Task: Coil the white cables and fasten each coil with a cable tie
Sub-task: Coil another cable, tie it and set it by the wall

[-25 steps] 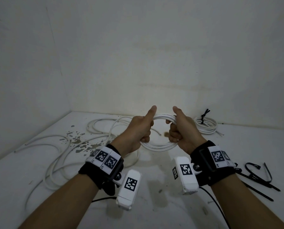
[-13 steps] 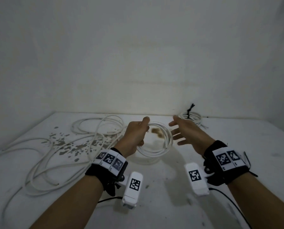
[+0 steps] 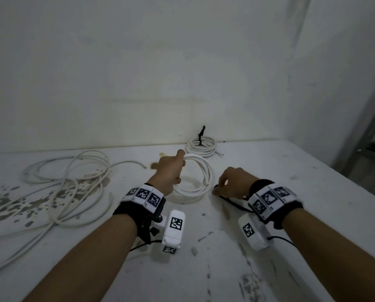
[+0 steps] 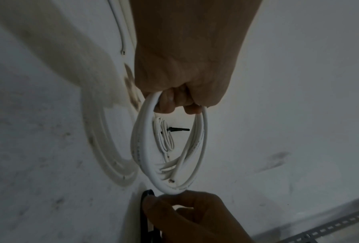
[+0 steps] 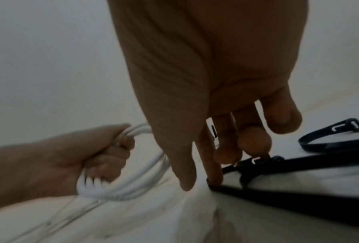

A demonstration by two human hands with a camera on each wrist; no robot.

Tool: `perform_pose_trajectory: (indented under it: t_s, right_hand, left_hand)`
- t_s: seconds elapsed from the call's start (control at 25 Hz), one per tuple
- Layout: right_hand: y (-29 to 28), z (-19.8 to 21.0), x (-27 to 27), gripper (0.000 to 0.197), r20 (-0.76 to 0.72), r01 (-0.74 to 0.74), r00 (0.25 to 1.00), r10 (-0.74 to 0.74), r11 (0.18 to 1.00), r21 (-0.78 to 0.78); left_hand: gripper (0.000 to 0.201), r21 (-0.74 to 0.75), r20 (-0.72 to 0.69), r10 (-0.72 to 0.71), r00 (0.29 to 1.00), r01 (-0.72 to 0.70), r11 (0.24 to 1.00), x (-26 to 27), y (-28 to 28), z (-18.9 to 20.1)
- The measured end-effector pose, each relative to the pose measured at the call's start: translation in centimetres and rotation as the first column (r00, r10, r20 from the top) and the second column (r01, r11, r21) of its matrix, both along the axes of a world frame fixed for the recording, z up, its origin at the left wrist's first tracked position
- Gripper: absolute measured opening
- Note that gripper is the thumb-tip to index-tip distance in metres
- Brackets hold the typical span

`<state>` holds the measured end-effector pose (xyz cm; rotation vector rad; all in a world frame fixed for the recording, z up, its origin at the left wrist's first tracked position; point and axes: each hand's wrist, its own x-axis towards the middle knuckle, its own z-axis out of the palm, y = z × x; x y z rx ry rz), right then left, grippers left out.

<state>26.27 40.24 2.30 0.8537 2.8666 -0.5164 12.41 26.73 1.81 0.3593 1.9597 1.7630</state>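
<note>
Left hand (image 3: 170, 171) fisted around white cable coil (image 3: 200, 177) above bench (image 3: 291, 171); right hand (image 3: 234, 182) just beside, fingertips on black cable tie (image 5: 257, 189), grip unclear.

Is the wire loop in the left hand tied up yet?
Not yet. The left hand grips the coil, no tie around it; the right hand reaches for a black tie.

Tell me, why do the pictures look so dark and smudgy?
Head view: dim, its edges smeared. Left wrist view: the left hand is a dark shape, and the white cable coil throws a soft shadow on the table. Right wrist view: blurriest, with the right hand and black cable ties smeared.
</note>
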Motion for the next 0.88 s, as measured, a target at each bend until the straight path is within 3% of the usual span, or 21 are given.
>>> perform_pose_trajectory:
  t_s: [0.2, 0.28, 0.4, 0.52, 0.6, 0.68, 0.88]
  right_hand:
    - [-0.9, -1.2, -2.1, 0.026, 0.014, 0.013, 1.000, -0.015, 0.991, 0.133]
    - [-0.7, -0.9, -2.1, 0.022, -0.013, 0.040, 0.999, -0.039, 0.993, 0.107]
    - [-0.4, 0.0, -1.5, 0.018, -0.194, 0.116, 0.971, -0.138, 0.986, -0.118]
    - [-0.6, 1.6, -0.8, 0.018, -0.475, 0.159, 0.821, -0.316, 0.927, -0.341]
    - [-1.4, 3.1, -0.8, 0.016, -0.615, 0.114, 0.688, -0.385, 0.894, -0.432]
    - [-3.1, 4.5, -1.6, 0.015, -0.670, -0.001, 0.622, -0.405, 0.855, -0.518]
    - [-7.9, 5.4, -4.7, 0.013, -0.669, -0.252, 0.648, -0.365, 0.725, -0.641]
  left_hand:
    - [0.031, -0.005, -0.019, 0.029, 0.999, -0.030, 1.000, -0.1, 0.5, 0.0]
    - [0.029, 0.002, -0.019, 0.035, 0.999, -0.035, 0.999, -0.3, 0.6, 0.0]
    - [0.024, 0.021, -0.015, 0.050, 0.999, -0.050, 0.999, -0.6, 0.5, -0.1]
    - [0.025, 0.015, -0.024, 0.071, 0.997, -0.070, 0.997, -1.1, 0.0, -0.3]
    - [0.032, -0.010, -0.038, 0.088, 0.995, -0.089, 0.996, -1.5, -0.4, -0.4]
    - [0.044, -0.037, -0.039, 0.104, 0.994, -0.105, 0.994, -2.2, -1.0, -0.7]
    - [0.054, 0.002, 0.006, 0.151, 0.989, -0.151, 0.989, -3.9, -3.2, -1.1]
